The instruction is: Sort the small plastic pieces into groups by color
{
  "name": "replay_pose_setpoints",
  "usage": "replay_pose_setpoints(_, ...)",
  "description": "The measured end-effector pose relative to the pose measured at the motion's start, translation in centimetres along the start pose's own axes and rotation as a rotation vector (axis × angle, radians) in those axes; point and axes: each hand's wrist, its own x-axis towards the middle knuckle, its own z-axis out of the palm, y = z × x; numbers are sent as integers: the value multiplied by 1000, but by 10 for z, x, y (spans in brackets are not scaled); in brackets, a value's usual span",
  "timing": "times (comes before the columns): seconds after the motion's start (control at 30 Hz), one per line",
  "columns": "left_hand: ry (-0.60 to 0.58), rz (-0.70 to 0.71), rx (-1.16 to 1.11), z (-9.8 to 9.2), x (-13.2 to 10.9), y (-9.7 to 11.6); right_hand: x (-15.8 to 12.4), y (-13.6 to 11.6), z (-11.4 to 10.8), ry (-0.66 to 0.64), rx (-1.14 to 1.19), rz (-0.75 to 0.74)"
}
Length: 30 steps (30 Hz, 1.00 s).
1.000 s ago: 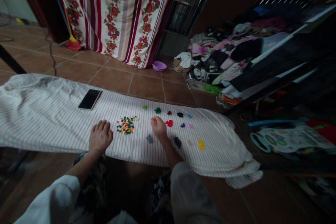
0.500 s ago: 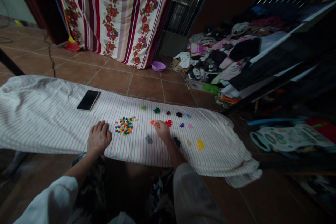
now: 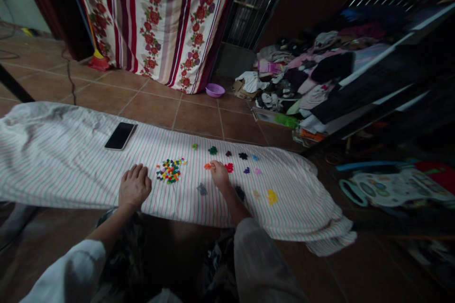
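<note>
My left hand (image 3: pixel 134 186) lies flat on the striped cloth (image 3: pixel 85 170), holding nothing. To its right is a mixed pile of small coloured pieces (image 3: pixel 169 170). My right hand (image 3: pixel 220 175) has its fingertips pinched together at the edge of a small group of orange pieces (image 3: pixel 207 166); what is between them is hidden. Red pieces (image 3: pixel 229 167) sit just right of that hand, and grey pieces (image 3: pixel 202 189) lie to its lower left. Dark green pieces (image 3: pixel 212 150) are beyond it. Black pieces (image 3: pixel 240 193) lie beside my right forearm.
A phone (image 3: pixel 120 136) rests on the cloth at the left. Yellow pieces (image 3: pixel 272 197), pink pieces (image 3: pixel 258 171) and light green pieces (image 3: pixel 194 146) form separate groups. On the floor beyond are a purple basin (image 3: pixel 215 90), a broom (image 3: pixel 98 62) and heaped clothes (image 3: pixel 302 66).
The view has shifted very slightly. My right hand stays pinched beside the orange pieces, and my left hand has not moved on the cloth.
</note>
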Motion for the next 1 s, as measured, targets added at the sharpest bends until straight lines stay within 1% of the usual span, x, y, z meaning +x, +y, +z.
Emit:
replay_pose_setpoints(0.27, -25, -32, -48, 1, 0, 0, -2, -2, -2, -4, 8, -7)
replay_pose_setpoints(0.4, -29, -45, -88, 1, -1, 0, -3, -5, -7, -36, 5, 6)
replay_pose_setpoints(0.53, -24, -52, -110, 0, 0, 0, -2, -14, -14, -44, -7, 29)
replay_pose_setpoints(0.63, -19, -48, -86, 0, 0, 1, -1, -25, -15, -30, 30, -11)
replay_pose_setpoints(0.77, -28, -45, -70, 0, 0, 1, -1, -45, -5, -56, 91, -104)
replay_pose_setpoints(1.0, -45, -51, -60, 0, 1, 1, -7, -75, 24, -177, 172, -223)
